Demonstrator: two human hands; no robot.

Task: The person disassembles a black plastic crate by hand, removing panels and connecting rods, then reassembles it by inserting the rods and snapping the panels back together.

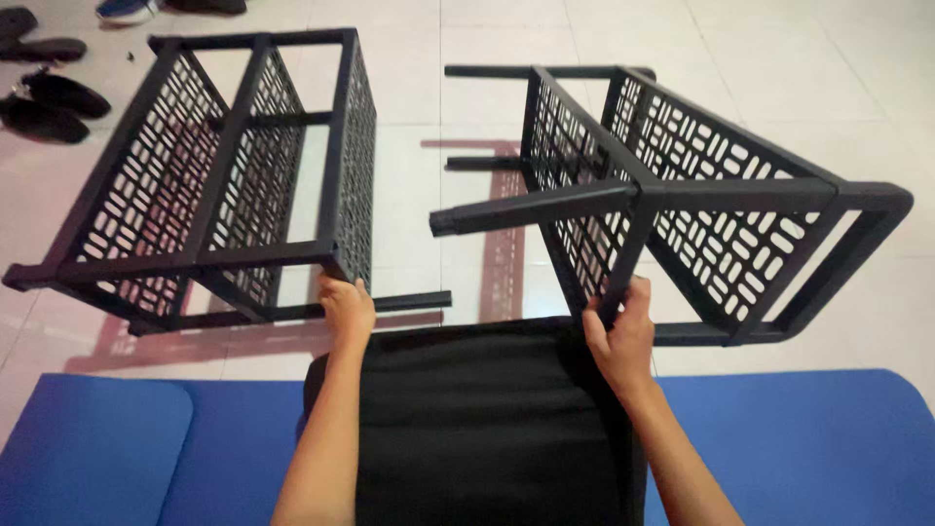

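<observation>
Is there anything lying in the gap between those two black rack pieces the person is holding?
Nothing visible lies between them. The left hand grips the left rack section and the right hand grips the right rack section. Only bare floor tiles show in the gap. The shoes lie far left.

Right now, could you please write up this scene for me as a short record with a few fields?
Setting: pale tiled floor, seen from above
Left hand: grips the corner of the left rack, a black frame with perforated shelves lying on its side
Right hand: grips a bar of the right rack, also black and perforated, tilted
Gap: the two racks are apart
Foreground: black cloth between the arms, blue mat beneath
Background: dark shoes at top left
</observation>
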